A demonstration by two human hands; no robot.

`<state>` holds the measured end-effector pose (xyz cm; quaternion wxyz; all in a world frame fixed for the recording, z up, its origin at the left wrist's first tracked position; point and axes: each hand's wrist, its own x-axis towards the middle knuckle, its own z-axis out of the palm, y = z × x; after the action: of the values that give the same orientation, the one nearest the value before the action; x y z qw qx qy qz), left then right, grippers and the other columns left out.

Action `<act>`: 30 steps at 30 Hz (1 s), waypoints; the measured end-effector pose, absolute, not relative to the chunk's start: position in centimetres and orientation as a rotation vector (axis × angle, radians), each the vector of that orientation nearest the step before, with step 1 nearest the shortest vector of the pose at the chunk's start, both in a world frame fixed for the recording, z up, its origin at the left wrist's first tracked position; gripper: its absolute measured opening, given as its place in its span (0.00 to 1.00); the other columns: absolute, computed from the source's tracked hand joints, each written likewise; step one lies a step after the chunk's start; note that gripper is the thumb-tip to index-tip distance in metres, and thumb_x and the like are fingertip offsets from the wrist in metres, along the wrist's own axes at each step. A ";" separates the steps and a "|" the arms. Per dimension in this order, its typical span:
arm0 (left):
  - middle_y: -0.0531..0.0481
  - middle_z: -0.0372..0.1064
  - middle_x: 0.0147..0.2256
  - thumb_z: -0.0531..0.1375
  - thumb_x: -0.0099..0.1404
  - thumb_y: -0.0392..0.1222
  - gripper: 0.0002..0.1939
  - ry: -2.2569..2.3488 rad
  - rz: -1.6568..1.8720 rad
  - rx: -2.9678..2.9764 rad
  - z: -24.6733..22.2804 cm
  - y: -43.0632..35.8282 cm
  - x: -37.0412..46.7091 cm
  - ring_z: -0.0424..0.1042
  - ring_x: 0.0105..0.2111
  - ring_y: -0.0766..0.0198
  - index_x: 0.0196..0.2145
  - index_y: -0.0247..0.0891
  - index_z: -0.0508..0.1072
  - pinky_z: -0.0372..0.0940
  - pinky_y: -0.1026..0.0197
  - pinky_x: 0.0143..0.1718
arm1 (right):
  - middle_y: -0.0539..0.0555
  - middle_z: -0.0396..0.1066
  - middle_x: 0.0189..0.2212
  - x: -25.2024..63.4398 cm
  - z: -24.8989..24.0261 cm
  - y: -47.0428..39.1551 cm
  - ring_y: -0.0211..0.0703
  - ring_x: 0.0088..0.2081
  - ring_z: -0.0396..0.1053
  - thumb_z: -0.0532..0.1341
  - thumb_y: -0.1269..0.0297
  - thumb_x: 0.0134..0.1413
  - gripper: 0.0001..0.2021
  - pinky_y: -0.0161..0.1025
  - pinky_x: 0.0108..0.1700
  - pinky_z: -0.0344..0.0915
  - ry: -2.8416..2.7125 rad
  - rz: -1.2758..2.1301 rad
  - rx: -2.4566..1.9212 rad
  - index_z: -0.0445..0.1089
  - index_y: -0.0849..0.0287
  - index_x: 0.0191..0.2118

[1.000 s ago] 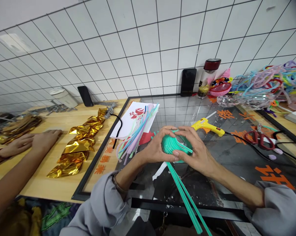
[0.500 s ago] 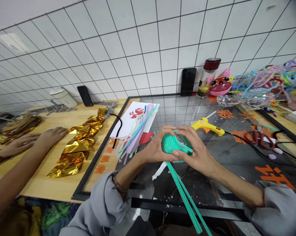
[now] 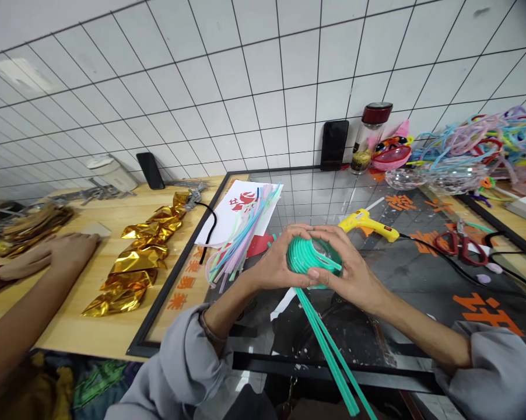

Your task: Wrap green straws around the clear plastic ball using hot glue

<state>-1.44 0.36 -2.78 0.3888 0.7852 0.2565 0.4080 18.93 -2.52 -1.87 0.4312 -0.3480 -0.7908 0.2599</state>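
Observation:
Both my hands are wrapped round a clear plastic ball covered in rows of green pipe cleaners (image 3: 301,255). My left hand (image 3: 277,262) grips it from the left, fingers over the top and thumb below. On the right side, my right hand (image 3: 348,262) curls round it, its thumb pressed on the green rows near the front. A bare part of the clear surface shows between the rows and my right palm. Several loose green pipe cleaner ends (image 3: 328,344) hang from the ball past the table's front edge. The fingertips at the far side are partly hidden.
Beyond my right hand lies a yellow glue gun (image 3: 368,224), its cord running right past red-handled scissors (image 3: 459,246). Pastel pipe cleaners (image 3: 245,233) rest on white paper at left. A phone (image 3: 334,144) and bottle (image 3: 371,139) stand by the wall. A co-worker's hands (image 3: 73,251) are near gold foil (image 3: 132,262).
My hands and the green-covered ball are almost unmoved; my fingers on top have shifted slightly. The co-worker's hands have drawn left, and a small flat piece now shows beside them.

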 end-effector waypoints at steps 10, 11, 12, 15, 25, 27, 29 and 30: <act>0.42 0.61 0.57 0.75 0.49 0.48 0.34 0.683 1.017 2.032 -2.3 0.2 -1.5 0.63 0.60 0.46 0.48 0.44 0.62 0.58 0.41 0.63 | 0.60 0.63 0.58 19.2 -1.7 -2.6 0.55 0.60 0.63 0.63 0.51 0.60 0.28 0.59 0.61 0.64 -1.914 0.718 -0.896 0.57 0.51 0.62; 0.42 0.60 0.57 0.75 0.48 0.48 0.35 0.690 1.012 2.033 -2.3 0.2 -1.5 0.63 0.60 0.46 0.48 0.44 0.62 0.58 0.41 0.63 | 0.60 0.63 0.57 19.3 -1.7 -2.6 0.55 0.59 0.63 0.64 0.51 0.60 0.28 0.58 0.60 0.64 -1.914 0.716 -0.901 0.57 0.51 0.61; 0.41 0.60 0.57 0.75 0.48 0.49 0.35 0.695 1.006 2.035 -2.4 0.2 -1.6 0.63 0.60 0.46 0.48 0.45 0.62 0.58 0.40 0.63 | 0.60 0.63 0.57 19.4 -1.8 -2.6 0.55 0.59 0.63 0.64 0.51 0.60 0.27 0.58 0.60 0.64 -1.920 0.710 -0.903 0.57 0.51 0.61; 0.42 0.60 0.57 0.75 0.49 0.50 0.35 0.682 1.008 2.034 -2.6 0.2 -1.6 0.63 0.60 0.46 0.49 0.45 0.61 0.58 0.40 0.63 | 0.60 0.62 0.57 19.6 -2.1 -2.5 0.55 0.61 0.62 0.63 0.51 0.61 0.25 0.58 0.61 0.63 -1.944 0.687 -0.893 0.59 0.51 0.59; 0.42 0.60 0.57 0.75 0.49 0.47 0.35 0.691 1.007 2.046 -2.6 0.2 -1.6 0.61 0.62 0.46 0.51 0.45 0.64 0.56 0.40 0.65 | 0.61 0.61 0.58 19.5 -1.8 -2.7 0.55 0.62 0.62 0.64 0.51 0.60 0.25 0.57 0.62 0.63 -1.943 0.720 -0.896 0.60 0.51 0.59; 0.42 0.60 0.57 0.75 0.49 0.46 0.35 0.691 1.009 2.034 -2.6 0.1 -1.6 0.61 0.62 0.47 0.51 0.45 0.63 0.56 0.40 0.65 | 0.62 0.61 0.58 19.5 -1.8 -2.7 0.56 0.62 0.62 0.65 0.51 0.59 0.26 0.58 0.62 0.63 -1.942 0.725 -0.909 0.60 0.52 0.59; 0.42 0.59 0.57 0.75 0.50 0.45 0.35 0.695 1.013 2.021 -2.7 0.1 -1.7 0.60 0.62 0.46 0.51 0.45 0.63 0.55 0.40 0.65 | 0.62 0.62 0.58 19.6 -1.8 -2.7 0.57 0.61 0.63 0.65 0.50 0.58 0.27 0.58 0.61 0.64 -1.941 0.712 -0.911 0.61 0.52 0.59; 0.42 0.59 0.57 0.75 0.49 0.46 0.35 0.696 1.011 2.014 -2.8 0.2 -1.7 0.60 0.63 0.46 0.50 0.45 0.63 0.55 0.40 0.65 | 0.62 0.63 0.57 19.6 -1.7 -2.7 0.57 0.61 0.64 0.65 0.51 0.58 0.27 0.57 0.60 0.65 -1.936 0.690 -0.905 0.62 0.52 0.59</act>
<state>-1.70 0.16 -2.75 0.3816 0.7893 0.2726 0.3963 19.64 -2.72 -1.71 0.4331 -0.3634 -0.7769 0.2771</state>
